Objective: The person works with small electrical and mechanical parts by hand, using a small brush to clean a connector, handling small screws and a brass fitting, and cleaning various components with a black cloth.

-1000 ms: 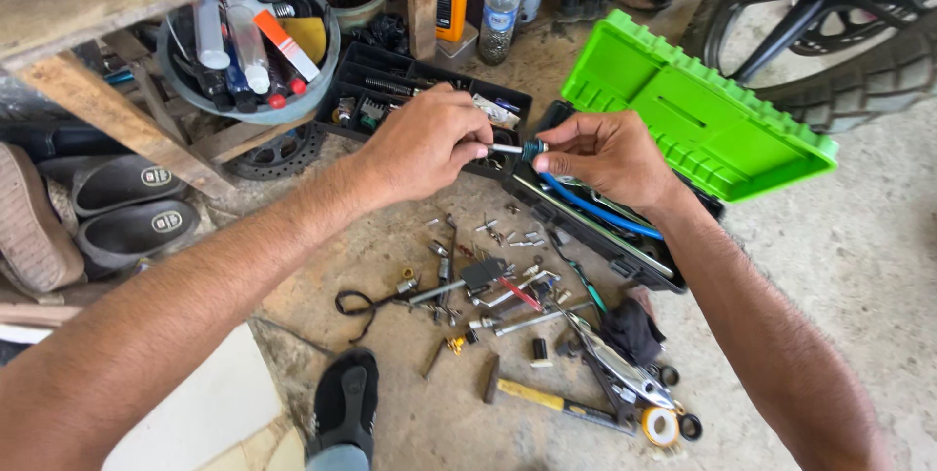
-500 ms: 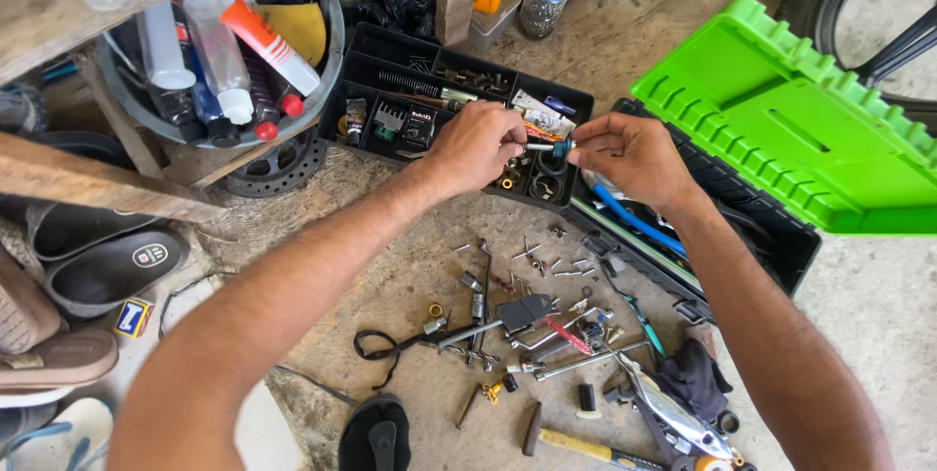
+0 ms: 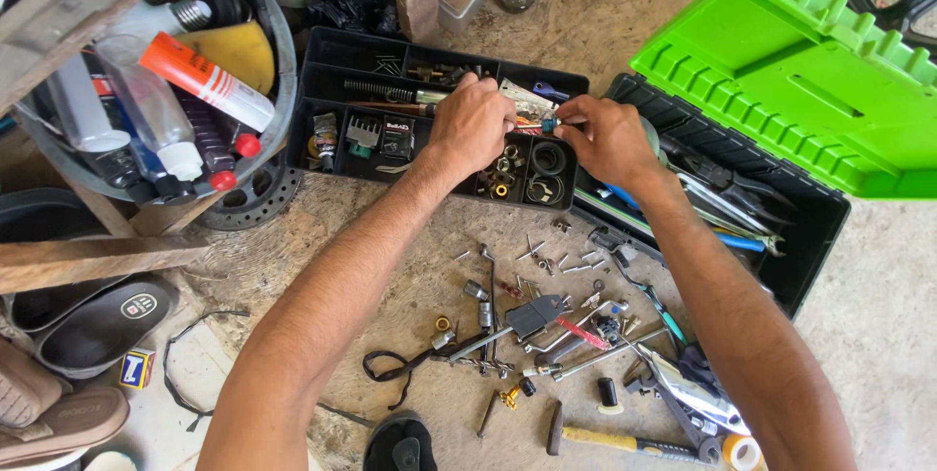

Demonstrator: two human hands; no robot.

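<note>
Both hands are up over the black compartment tray (image 3: 332, 100) that sits on the concrete floor (image 3: 625, 2), right at the tray's right end. The left hand (image 3: 475, 124) has its grip pinched shut on the shaft end of a small screwdriver (image 3: 543, 124), and the right hand (image 3: 607, 137) is clamped on the other end, where the teal bit of the handle shows between the fingers. So the little tool is held level between the two hands, hovering just above the tray's right-hand compartments, the ones with the rings and washers.

Just right of the tray is the black toolbox (image 3: 810, 227) with its bright green lid (image 3: 791, 71) flipped open. Pliers and a blue-handled tool are inside it.

On the floor below the hands there's a whole scatter of loose stuff: screws, sockets, a red-tipped tool (image 3: 583, 332), a black cable loop (image 3: 390, 368), and a hammer (image 3: 625, 442) with a yellow-and-black handle down at the bottom edge.

At the left, a round tub (image 3: 278, 51) holds bottles and an orange-and-white tube (image 3: 205, 81). Black sandals (image 3: 93, 320) sit at the lower left under a wooden beam.
</note>
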